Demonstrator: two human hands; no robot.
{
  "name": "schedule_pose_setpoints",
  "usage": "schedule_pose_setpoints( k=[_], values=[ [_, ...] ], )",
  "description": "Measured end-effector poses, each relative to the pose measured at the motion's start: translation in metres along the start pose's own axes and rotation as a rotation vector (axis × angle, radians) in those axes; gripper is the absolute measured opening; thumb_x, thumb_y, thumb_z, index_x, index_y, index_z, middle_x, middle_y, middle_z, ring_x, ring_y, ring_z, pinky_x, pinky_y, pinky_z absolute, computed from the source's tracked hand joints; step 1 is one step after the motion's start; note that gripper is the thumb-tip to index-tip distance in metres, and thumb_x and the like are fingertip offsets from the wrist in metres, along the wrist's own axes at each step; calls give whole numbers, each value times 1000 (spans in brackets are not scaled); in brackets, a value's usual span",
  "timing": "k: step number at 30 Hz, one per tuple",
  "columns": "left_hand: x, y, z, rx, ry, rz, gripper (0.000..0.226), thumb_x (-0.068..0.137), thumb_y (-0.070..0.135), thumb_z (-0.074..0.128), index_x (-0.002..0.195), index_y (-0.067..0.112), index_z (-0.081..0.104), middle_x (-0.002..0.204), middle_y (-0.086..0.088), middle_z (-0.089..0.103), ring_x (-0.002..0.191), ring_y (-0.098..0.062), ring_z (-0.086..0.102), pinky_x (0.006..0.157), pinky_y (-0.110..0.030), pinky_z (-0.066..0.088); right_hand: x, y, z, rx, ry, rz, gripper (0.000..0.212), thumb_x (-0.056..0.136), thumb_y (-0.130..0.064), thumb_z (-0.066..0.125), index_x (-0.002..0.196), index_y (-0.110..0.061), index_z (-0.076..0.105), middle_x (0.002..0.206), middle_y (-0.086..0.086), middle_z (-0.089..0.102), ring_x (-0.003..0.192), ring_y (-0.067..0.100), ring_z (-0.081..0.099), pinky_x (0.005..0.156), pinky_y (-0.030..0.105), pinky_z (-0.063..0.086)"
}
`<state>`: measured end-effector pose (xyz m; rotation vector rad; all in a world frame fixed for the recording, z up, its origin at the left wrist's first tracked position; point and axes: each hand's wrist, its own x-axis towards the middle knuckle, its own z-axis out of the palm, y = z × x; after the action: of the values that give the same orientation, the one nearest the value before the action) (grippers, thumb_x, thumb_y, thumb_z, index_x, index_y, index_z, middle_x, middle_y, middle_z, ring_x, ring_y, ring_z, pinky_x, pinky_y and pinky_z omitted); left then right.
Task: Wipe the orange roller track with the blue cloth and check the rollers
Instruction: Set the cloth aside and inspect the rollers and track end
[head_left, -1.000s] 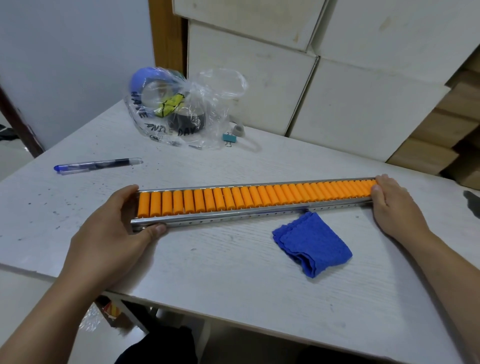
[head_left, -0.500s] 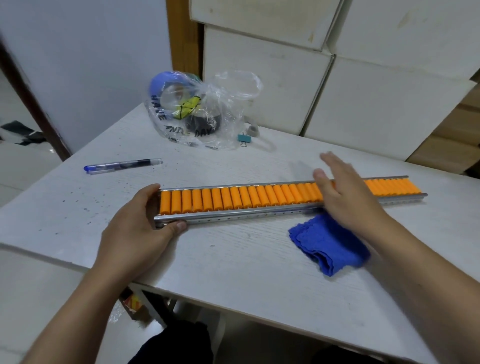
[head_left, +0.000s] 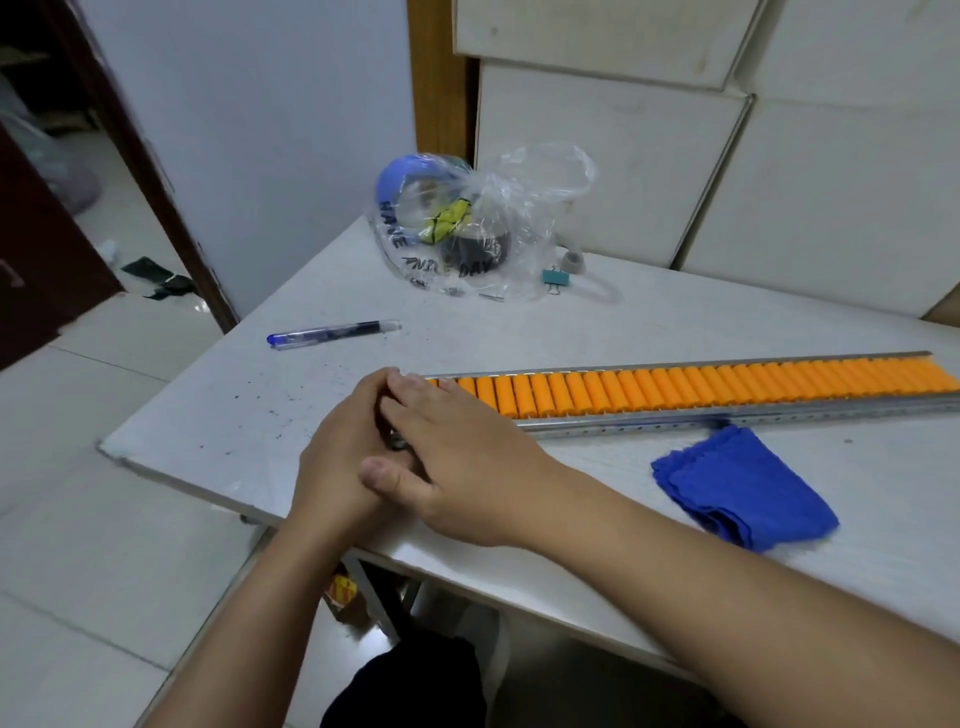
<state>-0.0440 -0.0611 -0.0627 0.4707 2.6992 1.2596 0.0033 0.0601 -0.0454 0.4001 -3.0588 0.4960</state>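
The orange roller track (head_left: 701, 389), a long metal rail filled with orange rollers, lies across the white table (head_left: 571, 322). My left hand (head_left: 343, 447) grips its left end, thumb on the near rail. My right hand (head_left: 457, 457) lies flat over the leftmost rollers, partly covering my left hand, and holds nothing. The track's left end is hidden under both hands. The folded blue cloth (head_left: 743, 488) lies on the table just in front of the track, apart from both hands.
A blue pen (head_left: 332, 332) lies left of the track's far side. A clear plastic bag (head_left: 467, 234) with tape rolls, a small binder clip (head_left: 556, 278) and white boxes (head_left: 675, 156) stand at the back. The table's front edge runs just under my wrists.
My right hand left the track's right end and swept left along the rollers to the left end, beside my left hand. The view has swung left.
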Motion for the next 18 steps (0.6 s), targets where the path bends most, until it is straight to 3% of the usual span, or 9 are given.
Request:
schedule_pose_setpoints(
  k=[6, 9, 14, 18],
  values=[
    [0, -6, 2, -6, 18, -23, 71, 65, 40, 61, 132, 42, 39, 129, 20, 56, 116, -8, 54, 95, -32, 40, -6, 16, 4, -20, 16, 13, 62, 98, -49, 22, 150, -16, 20, 160, 1, 13, 146, 12, 6, 118, 30, 1],
    [2, -6, 4, 23, 42, -21, 70, 71, 32, 69, 135, 37, 40, 134, 14, 54, 122, -11, 50, 92, -31, 38, -12, 25, 6, -28, 60, 22, 60, 97, -44, 22, 149, -15, 22, 159, 2, 16, 146, 13, 10, 117, 29, 1],
    [2, -6, 5, 51, 48, 7, 80, 68, 44, 76, 137, 32, 39, 136, 10, 53, 124, -14, 49, 95, -36, 40, -26, 43, 4, -70, 114, 43, 55, 99, -38, 27, 149, -16, 23, 159, 1, 18, 146, 14, 12, 115, 27, 1],
    [0, -5, 5, 74, 49, 25, 80, 69, 41, 77, 139, 31, 38, 136, 6, 54, 123, -18, 50, 97, -41, 42, -40, 60, 1, -80, 139, 85, 53, 99, -34, 32, 149, -16, 26, 158, 2, 21, 145, 14, 15, 115, 27, 3]
  ],
)
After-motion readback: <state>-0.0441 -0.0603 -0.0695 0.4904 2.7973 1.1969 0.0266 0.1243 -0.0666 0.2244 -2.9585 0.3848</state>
